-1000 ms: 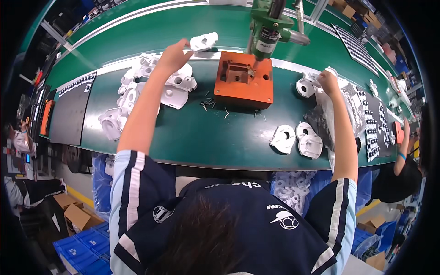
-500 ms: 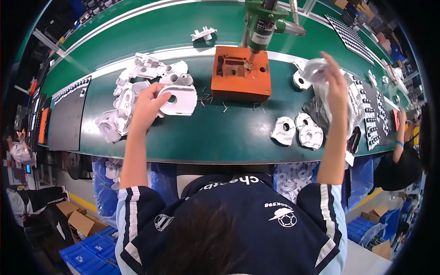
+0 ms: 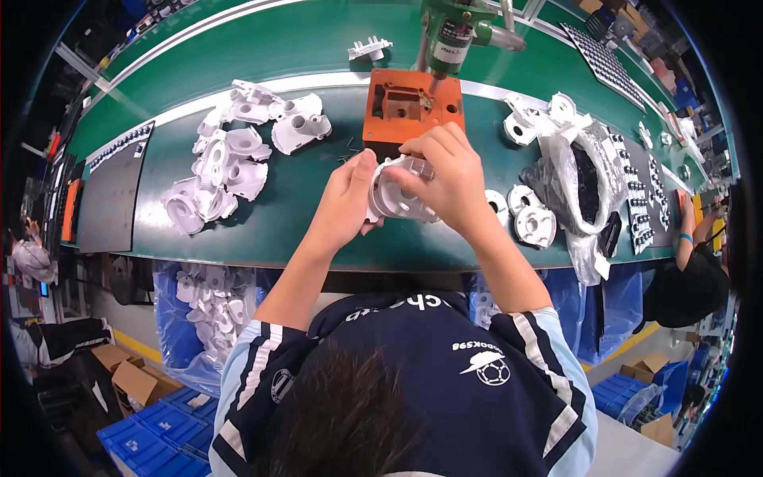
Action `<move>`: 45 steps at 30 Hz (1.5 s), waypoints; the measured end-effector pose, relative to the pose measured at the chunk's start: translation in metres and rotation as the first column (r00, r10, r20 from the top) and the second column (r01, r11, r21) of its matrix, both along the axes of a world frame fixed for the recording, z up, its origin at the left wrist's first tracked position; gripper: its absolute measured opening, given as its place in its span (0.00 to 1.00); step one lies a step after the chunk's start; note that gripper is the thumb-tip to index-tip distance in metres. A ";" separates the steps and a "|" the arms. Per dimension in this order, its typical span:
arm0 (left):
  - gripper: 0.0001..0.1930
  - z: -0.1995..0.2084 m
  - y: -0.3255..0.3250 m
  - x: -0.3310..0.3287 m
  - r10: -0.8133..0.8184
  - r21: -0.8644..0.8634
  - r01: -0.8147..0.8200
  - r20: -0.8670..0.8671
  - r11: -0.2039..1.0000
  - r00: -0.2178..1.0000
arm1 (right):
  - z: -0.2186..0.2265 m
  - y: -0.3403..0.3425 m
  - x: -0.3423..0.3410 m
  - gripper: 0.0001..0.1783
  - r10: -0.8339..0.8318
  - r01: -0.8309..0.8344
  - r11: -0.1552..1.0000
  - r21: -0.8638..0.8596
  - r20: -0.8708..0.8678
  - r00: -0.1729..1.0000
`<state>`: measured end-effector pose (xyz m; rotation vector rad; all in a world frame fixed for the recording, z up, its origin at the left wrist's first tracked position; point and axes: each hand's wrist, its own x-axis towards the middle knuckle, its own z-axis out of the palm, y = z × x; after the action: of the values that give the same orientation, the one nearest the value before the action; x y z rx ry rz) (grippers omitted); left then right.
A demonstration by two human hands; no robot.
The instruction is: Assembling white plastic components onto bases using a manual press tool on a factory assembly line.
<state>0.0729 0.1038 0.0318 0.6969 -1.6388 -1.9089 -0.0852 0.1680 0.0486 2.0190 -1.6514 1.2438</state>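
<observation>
Both my hands meet in front of the orange fixture block, gripping a white plastic housing part. My left hand clasps its left side, fingers partly hidden behind it. From the right, my right hand curls over its top with the thumb across its face. Whether one part or two fitted together are held cannot be made out. Above the orange block stands a green press, its rod near the block's top. A few small metal pins lie left of the block, partly covered by my hand.
Piles of white plastic parts lie at left, others at right. A clear plastic bag sits beyond them. Dark trays flank the bench. Blue bins with parts stand below the front edge. A co-worker's arm shows at far right.
My left hand has carried its white part rightward to the middle. My right hand has come in from the right-hand parts, and both hands now meet before the orange block.
</observation>
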 end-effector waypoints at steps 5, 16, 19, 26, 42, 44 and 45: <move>0.28 -0.001 0.013 -0.007 0.018 0.033 -0.020 0.047 0.999 0.999 | -0.019 0.004 0.010 0.14 0.004 -0.031 0.991 0.129 0.205 0.979; 0.22 -0.031 0.040 -0.020 0.061 -0.088 -0.068 -0.084 0.994 0.995 | -0.045 0.017 -0.010 0.20 -0.139 -0.109 0.973 0.202 0.895 0.424; 0.24 -0.044 0.057 -0.041 0.098 -0.240 -0.142 -0.187 0.960 0.978 | -0.053 0.020 -0.010 0.16 -0.018 -0.269 0.958 0.100 0.956 0.293; 0.11 -0.019 -0.007 -0.034 0.273 -0.801 -0.251 -0.114 0.543 0.955 | -0.030 0.094 -0.154 0.13 -0.712 0.739 0.673 0.038 0.302 0.634; 0.07 -0.032 -0.108 -0.085 0.087 -0.998 0.036 0.040 0.049 0.995 | -0.073 0.141 -0.276 0.08 -0.861 0.804 0.490 0.338 0.041 0.507; 0.08 -0.032 -0.111 -0.085 0.098 -0.992 0.074 0.083 0.099 0.992 | -0.075 0.141 -0.276 0.07 -0.837 0.780 0.535 0.324 0.076 0.543; 0.07 -0.033 -0.116 -0.084 0.090 -0.995 0.058 0.066 0.086 0.994 | -0.078 0.143 -0.280 0.07 -0.818 0.761 0.574 0.301 0.169 0.550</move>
<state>-0.0113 -0.0120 -0.0009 0.1490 -2.4287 -0.2392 -0.3651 0.3113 -0.0291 0.8610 -2.4914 1.0438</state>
